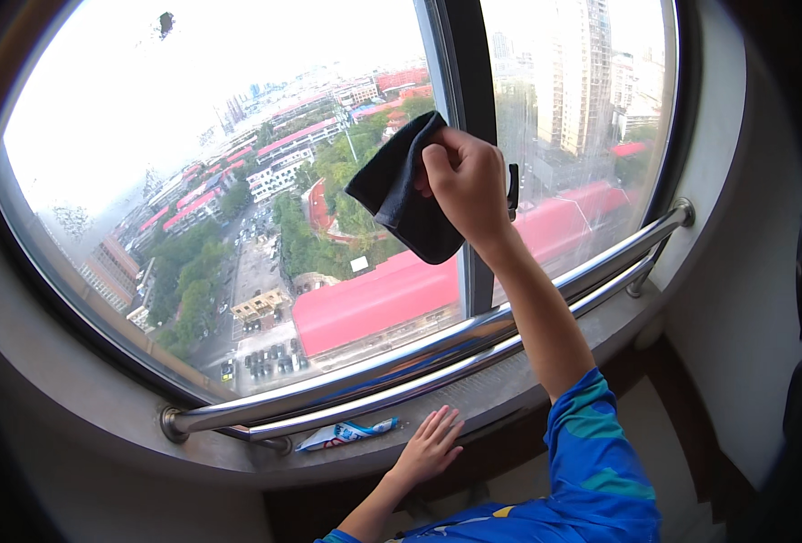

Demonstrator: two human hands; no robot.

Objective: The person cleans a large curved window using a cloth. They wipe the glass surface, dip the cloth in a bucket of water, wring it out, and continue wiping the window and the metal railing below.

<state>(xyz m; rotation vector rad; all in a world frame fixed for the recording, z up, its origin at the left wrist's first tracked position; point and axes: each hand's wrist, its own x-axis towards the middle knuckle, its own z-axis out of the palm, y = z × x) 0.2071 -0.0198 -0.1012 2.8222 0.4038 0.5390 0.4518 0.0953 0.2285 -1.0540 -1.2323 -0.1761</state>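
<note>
My right hand [468, 176] grips a dark cloth [404, 193] by its edge, in front of the window's dark vertical frame [465, 75]. The rest of the cloth spreads out to the left across the large left pane [238, 203]. Whether it touches the glass, I cannot tell. Low down, my left hand [431, 440] lies with its fingers apart at the edge of the window sill [489, 400], holding nothing. Just left of it, a crumpled blue-and-white plastic packet [346, 434] rests on the sill.
Two polished metal rails [346, 380] run across the window above the sill, fixed to the side walls. A dark window handle [513, 190] sits beside my right wrist. The right pane [577, 136] is streaked, and the left one bears dirty patches [72, 220].
</note>
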